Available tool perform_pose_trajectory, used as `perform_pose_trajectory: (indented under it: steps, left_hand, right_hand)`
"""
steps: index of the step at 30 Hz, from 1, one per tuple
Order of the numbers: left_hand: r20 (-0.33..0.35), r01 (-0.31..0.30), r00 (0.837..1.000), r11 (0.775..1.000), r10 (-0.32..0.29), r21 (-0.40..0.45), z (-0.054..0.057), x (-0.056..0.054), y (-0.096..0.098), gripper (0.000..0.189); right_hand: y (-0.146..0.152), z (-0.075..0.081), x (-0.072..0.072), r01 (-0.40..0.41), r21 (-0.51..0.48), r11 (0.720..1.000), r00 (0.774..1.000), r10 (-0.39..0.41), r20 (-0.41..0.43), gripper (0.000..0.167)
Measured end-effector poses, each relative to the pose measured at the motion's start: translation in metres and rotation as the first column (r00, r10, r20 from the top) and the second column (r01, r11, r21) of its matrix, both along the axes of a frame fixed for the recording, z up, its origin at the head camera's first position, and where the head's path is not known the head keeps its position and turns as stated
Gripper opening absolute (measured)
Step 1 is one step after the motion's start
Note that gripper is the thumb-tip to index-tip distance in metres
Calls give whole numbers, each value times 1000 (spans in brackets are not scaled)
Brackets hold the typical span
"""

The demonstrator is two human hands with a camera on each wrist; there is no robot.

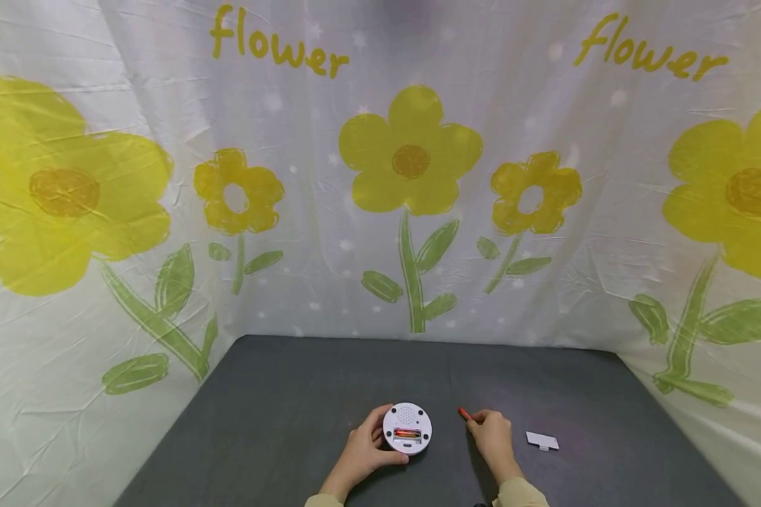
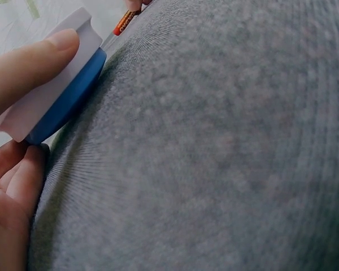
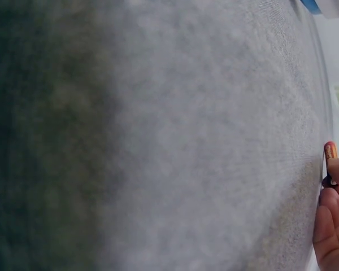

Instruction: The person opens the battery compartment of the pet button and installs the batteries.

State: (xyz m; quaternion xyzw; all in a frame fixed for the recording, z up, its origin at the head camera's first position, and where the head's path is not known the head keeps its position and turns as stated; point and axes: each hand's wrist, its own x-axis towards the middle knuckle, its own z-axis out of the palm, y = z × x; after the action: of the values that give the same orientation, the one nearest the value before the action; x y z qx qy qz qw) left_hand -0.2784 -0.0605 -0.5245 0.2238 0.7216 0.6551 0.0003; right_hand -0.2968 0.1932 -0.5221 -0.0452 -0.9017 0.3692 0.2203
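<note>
My left hand (image 1: pixel 366 448) grips a round white device (image 1: pixel 406 415) by its left side, thumb at the near edge and fingers behind. Its underside faces up, with speaker holes, small dark feet and an uncovered battery compartment where a red battery (image 1: pixel 407 434) lies. From the left wrist view, the white body (image 2: pixel 73 42) has a blue part (image 2: pixel 73 99) beneath, close to the cloth. To the right, my right hand (image 1: pixel 495 438) pinches another small red battery (image 1: pixel 463 413) between thumb and fingers, just above the table; its orange label shows in the left wrist view.
A white battery cover (image 1: pixel 542 441) lies on the dark table (image 1: pixel 330 380), right of my right hand. Around the table's back and sides hangs a white curtain (image 1: pixel 311 232) with yellow flowers.
</note>
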Motion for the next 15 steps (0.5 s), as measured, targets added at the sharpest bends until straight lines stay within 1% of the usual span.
perform_pose_trajectory:
  steps: [4,8,11,15]
  left_hand:
    - [0,-1,1000,1000,1,-8,0,0,0,82]
    - [3,8,1000,1000,-8,-1,-1,0,0,82]
    - [1,10,1000,1000,-10,3,-1,0,0,81]
    - [0,5,1000,1000,-5,3,-1,-1,0,81]
  right_hand:
    - [1,0,1,11,-14,1000,1000,-11,-2,3]
    - [2,2,1,17,-37,999,1000,-16,22,4]
    - [3,4,2,15,-59,998,999,-13,31,4]
    - [4,5,3,-6,-77,997,1000,7,18,4]
